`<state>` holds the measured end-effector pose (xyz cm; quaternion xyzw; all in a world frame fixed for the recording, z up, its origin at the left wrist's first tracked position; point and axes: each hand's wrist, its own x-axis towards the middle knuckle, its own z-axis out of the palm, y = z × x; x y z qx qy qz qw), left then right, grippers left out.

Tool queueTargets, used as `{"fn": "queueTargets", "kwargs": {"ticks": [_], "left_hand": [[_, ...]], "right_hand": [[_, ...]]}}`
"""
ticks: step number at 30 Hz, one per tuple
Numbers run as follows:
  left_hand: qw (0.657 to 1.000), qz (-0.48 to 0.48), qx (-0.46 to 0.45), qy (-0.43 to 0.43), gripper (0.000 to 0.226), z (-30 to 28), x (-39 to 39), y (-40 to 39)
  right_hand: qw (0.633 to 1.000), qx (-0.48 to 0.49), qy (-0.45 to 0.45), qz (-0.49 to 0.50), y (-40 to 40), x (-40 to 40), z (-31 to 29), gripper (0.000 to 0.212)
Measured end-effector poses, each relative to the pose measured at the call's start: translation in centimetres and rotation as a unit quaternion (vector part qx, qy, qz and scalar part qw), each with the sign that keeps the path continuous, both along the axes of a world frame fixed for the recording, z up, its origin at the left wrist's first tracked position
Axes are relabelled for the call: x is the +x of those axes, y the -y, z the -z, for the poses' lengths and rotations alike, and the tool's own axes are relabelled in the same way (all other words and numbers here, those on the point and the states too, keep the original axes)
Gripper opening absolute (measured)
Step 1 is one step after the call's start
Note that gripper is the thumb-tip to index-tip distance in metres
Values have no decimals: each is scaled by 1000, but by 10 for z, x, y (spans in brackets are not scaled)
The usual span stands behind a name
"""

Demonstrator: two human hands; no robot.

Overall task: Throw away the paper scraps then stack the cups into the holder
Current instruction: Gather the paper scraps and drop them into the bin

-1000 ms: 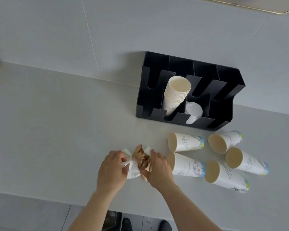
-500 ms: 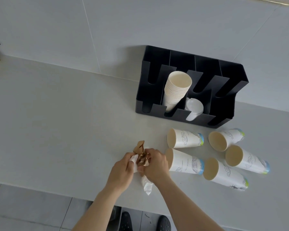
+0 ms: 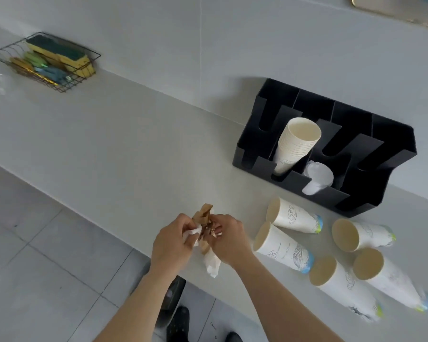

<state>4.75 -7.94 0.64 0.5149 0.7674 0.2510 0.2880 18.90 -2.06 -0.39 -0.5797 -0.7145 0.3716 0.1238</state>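
My left hand (image 3: 171, 243) and my right hand (image 3: 229, 239) are pressed together around a bundle of brown and white paper scraps (image 3: 205, 233), held just above the counter's front edge; a white end hangs down below the hands. Several white paper cups (image 3: 292, 215) lie on their sides on the counter to the right of my hands. Behind them against the wall stands the black cup holder (image 3: 386, 154), with a stack of nested cups (image 3: 297, 144) in one slot and white lids (image 3: 318, 176) in the slot beside it.
A wire basket (image 3: 17, 67) with sponges sits far left on the grey counter (image 3: 109, 144). Grey tiled floor lies below the counter edge at the left, and dark shoes (image 3: 176, 322) show beneath my arms.
The view has swung left and the basket has come into sight. Both hands have gathered the scraps into a tighter bundle and lifted them towards the counter's edge.
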Motion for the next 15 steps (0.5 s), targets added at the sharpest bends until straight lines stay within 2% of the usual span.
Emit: {"fn": "queueTargets", "kwargs": {"ticks": [9,15], "left_hand": [[987,-157,-13,-9,19,-2,-8,86],[973,-229,-26,-21,42,11,-41,143]], "right_hand": [[990,12,-23,-138,47,-29,4,14],[978,-16,-35,-207,96,-77,17,18]]}}
